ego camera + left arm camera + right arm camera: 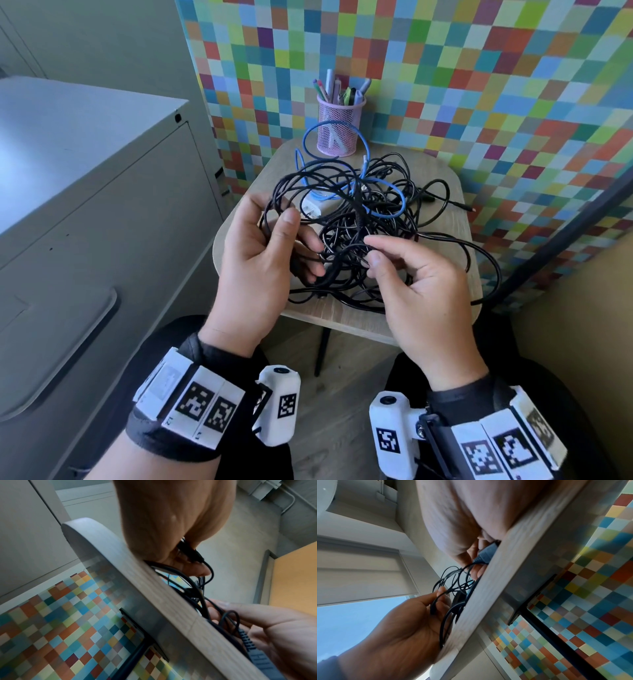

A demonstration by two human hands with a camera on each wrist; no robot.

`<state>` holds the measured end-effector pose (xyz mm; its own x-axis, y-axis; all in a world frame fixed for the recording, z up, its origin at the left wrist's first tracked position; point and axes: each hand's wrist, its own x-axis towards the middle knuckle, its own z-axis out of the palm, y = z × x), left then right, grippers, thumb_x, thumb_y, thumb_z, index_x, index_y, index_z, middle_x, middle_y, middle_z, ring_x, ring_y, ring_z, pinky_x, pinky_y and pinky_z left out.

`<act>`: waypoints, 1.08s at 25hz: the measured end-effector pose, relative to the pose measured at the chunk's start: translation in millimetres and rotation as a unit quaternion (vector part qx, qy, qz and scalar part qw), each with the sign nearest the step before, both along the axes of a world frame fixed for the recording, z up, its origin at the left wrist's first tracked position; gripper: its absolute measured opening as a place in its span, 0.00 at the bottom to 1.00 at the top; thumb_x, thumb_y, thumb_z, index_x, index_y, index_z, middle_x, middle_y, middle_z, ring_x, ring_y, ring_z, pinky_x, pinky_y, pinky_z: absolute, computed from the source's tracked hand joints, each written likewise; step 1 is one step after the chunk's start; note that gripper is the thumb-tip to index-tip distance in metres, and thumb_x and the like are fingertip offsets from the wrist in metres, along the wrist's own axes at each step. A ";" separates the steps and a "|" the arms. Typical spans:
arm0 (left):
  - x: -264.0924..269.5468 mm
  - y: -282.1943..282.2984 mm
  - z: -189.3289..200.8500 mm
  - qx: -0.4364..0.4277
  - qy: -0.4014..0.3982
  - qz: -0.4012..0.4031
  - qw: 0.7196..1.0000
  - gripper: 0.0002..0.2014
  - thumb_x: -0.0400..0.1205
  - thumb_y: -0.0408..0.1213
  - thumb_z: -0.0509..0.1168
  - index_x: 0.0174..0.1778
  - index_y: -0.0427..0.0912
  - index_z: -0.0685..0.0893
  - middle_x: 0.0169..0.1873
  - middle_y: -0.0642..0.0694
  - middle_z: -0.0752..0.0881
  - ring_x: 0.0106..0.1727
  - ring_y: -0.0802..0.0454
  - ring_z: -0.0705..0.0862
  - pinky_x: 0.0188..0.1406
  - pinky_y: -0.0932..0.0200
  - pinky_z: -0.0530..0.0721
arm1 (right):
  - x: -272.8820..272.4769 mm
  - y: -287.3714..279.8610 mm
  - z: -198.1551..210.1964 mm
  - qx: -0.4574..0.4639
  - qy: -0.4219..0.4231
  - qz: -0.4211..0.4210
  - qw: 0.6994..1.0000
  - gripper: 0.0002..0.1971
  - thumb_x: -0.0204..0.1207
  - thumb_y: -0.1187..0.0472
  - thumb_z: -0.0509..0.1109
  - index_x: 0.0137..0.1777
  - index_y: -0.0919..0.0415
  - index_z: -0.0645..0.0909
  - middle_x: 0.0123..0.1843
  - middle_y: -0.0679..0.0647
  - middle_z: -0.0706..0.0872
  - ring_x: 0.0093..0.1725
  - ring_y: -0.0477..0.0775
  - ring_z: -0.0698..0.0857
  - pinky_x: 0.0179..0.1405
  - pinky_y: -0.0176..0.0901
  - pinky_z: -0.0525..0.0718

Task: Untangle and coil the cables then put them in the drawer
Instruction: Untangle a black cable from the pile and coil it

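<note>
Wrist bands [191,416] with black-and-white markers are filling the bottom of the head view, one on each forearm. Above them, at the frame's center, the left hand [260,260] is curling its fingers round black strands at the near left of the cable tangle [356,219], thumb pressing on top. The right hand [421,284] is pinching a black strand between thumb and forefinger at the tangle's near side. The tangle is lying on the small wooden table [445,192] in the middle of the frame, with a blue cable [387,183] looping through the black ones and out toward the pink mesh pen cup [339,128] standing at the table's far edge. A grey cabinet [102,205] is taking up the left side, its drawers closed, and a colored checkered wall is running behind the table.

Looking from the left wrist, the left hand [163,524] is hanging large at the top, fingers wrapping a black cable and plug [192,553]. The right hand [274,628] is reaching in from the lower right, fingers among black loops. The table edge [154,588] is cutting diagonally across the frame.

Looking from the right wrist, the right hand [462,527] is sitting at the top, fingers closing on a ribbed plug [486,553]. The left hand [406,622] is coming in from the lower left, gripping black loops [452,580] beside the table edge [505,574].
</note>
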<state>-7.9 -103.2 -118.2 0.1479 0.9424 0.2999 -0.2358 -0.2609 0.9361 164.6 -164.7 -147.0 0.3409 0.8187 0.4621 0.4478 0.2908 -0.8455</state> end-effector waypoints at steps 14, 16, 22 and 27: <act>6.8 0.8 4.2 -0.080 0.071 -0.041 0.993 0.10 0.90 0.31 0.64 0.42 0.43 0.78 0.25 0.44 0.65 0.26 0.46 0.59 0.20 0.53 0.56 | -4.9 -1.7 3.6 0.028 0.076 0.029 0.996 0.11 0.90 0.68 0.64 0.51 0.53 0.83 0.41 0.50 0.90 0.42 0.49 0.93 0.46 0.36 0.86; 8.5 0.1 5.3 -0.086 0.060 -0.029 0.994 0.13 0.90 0.31 0.63 0.40 0.46 0.79 0.24 0.45 0.64 0.24 0.49 0.59 0.21 0.50 0.55 | -5.1 -1.3 3.3 0.036 0.098 0.023 0.994 0.12 0.89 0.70 0.64 0.50 0.53 0.83 0.40 0.51 0.90 0.40 0.46 0.93 0.45 0.33 0.85; 2.8 -2.9 -0.3 0.047 0.251 0.000 0.967 0.13 0.75 0.45 0.78 0.51 0.57 0.82 0.40 0.53 0.90 0.40 0.48 0.89 0.47 0.43 0.90 | -1.6 -1.7 3.6 0.059 0.095 0.025 0.993 0.09 0.88 0.66 0.64 0.53 0.53 0.82 0.43 0.56 0.91 0.44 0.47 0.93 0.48 0.32 0.85; -2.3 -2.6 -0.2 0.037 0.273 -0.020 0.961 0.17 0.70 0.47 0.81 0.49 0.59 0.82 0.44 0.56 0.91 0.43 0.49 0.90 0.52 0.38 0.89 | 0.7 -0.6 3.0 0.055 0.080 0.046 0.994 0.08 0.87 0.64 0.65 0.53 0.52 0.83 0.46 0.53 0.91 0.49 0.50 0.93 0.52 0.38 0.86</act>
<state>-10.2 -105.8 -118.4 0.3374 0.9121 0.2330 0.2738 -0.3319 0.9027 165.3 -165.4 -144.0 0.3438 0.7977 0.4954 0.2767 0.4181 -0.8653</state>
